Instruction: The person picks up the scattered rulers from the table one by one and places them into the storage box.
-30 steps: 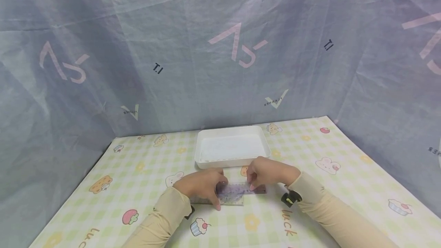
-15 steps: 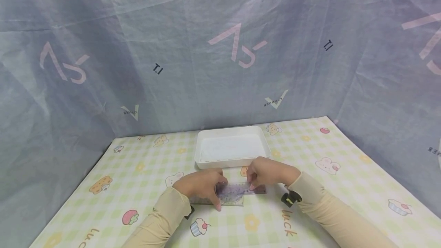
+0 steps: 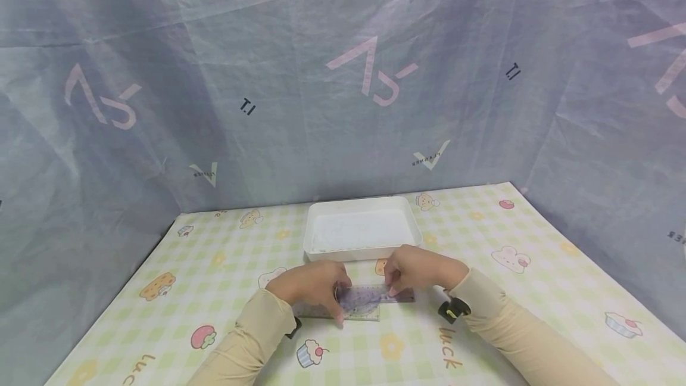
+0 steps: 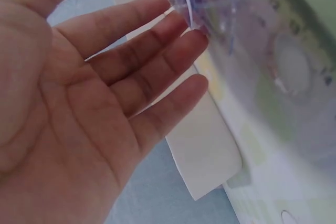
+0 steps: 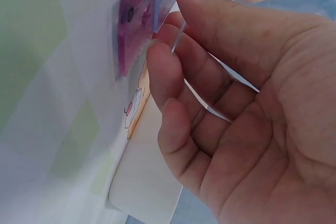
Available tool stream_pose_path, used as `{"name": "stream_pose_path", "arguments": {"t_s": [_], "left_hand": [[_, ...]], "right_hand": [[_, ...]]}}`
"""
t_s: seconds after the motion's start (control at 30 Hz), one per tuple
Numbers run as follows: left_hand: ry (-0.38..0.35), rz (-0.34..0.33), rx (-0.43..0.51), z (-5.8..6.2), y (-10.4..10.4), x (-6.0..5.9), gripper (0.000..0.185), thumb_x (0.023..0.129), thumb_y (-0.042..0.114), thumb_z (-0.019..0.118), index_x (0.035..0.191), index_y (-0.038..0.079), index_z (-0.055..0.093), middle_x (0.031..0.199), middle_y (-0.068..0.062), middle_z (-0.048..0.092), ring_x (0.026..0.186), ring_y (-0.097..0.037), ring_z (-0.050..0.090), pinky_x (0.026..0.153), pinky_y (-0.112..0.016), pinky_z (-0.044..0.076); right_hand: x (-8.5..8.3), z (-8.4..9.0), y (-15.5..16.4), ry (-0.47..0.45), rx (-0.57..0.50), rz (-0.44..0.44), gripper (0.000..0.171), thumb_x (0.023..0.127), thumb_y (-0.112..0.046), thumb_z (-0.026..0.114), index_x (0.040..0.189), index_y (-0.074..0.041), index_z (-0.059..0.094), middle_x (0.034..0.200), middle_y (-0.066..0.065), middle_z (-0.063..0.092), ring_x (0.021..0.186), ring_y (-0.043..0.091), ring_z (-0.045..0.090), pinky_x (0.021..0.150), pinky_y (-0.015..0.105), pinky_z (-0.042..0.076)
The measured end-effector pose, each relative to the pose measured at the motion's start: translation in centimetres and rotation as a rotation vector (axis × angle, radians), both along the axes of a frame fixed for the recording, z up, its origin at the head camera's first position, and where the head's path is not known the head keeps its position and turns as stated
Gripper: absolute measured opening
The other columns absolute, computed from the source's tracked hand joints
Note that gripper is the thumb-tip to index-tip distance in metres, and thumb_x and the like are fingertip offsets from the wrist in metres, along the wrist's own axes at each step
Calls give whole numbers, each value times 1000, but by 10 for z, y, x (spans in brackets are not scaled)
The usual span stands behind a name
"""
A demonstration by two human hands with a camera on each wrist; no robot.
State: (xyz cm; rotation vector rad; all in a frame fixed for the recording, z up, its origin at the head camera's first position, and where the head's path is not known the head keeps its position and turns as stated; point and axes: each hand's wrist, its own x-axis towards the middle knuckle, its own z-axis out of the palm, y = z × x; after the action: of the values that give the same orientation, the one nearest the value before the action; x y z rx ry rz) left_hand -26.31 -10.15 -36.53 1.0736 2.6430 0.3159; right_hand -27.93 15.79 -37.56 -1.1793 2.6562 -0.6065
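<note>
My left hand (image 3: 313,283) reaches over the drawing tools from the left, its thumb and index finger spread around the near and far sides of a clear plastic protractor (image 3: 360,299) with purple markings. In the left wrist view, the other fingers (image 4: 157,59) extend fairly straight. At the protractor's right end my right hand (image 3: 423,268) pinches a thin clear edge between thumb and fingertips, the remaining fingers curled. Beneath lies a clear ruler (image 3: 368,317), its left part behind my left hand. A purple ruler (image 5: 134,30) sticks out on the right, flat on the cloth.
Just beyond the hands stands a shallow white tray (image 3: 364,253). A green checked tablecloth (image 3: 471,344) with cartoon prints covers the table. Grey-blue fabric (image 3: 300,106) hangs behind the table and at its sides.
The left hand has shifted very slightly left and its fingertips have drawn back a little. The right hand, rulers and tray hold the same places.
</note>
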Motion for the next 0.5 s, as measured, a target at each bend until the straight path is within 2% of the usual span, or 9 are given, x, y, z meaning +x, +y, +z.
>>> {"name": "stream_pose_path", "arguments": {"t_s": [0.2, 0.3, 0.5], "left_hand": [[11, -9, -7, 0, -1, 0, 53, 65, 35, 93, 108, 11, 75, 94, 11, 60, 81, -2, 52, 77, -20, 48], [5, -10, 11, 2, -2, 0, 52, 65, 32, 93, 108, 9, 74, 97, 9, 61, 81, -3, 53, 77, -21, 49], [27, -10, 58, 7, -4, -1, 62, 68, 32, 92, 121, 8, 70, 110, 4, 63, 90, -9, 59, 79, -23, 50]], "right_hand": [[1, 2, 0, 1, 2, -2, 11, 79, -14, 83, 77, -18, 73, 75, -15, 67, 68, -1, 57, 67, 23, 50], [1, 6, 1, 34, 0, 15, 10, 80, -13, 82, 77, -18, 74, 76, -14, 67, 69, -1, 58, 68, 23, 51], [2, 19, 6, 120, -27, 38, 12, 78, -2, 77, 80, -13, 74, 77, -10, 69, 69, 2, 58, 69, 25, 52]]}}
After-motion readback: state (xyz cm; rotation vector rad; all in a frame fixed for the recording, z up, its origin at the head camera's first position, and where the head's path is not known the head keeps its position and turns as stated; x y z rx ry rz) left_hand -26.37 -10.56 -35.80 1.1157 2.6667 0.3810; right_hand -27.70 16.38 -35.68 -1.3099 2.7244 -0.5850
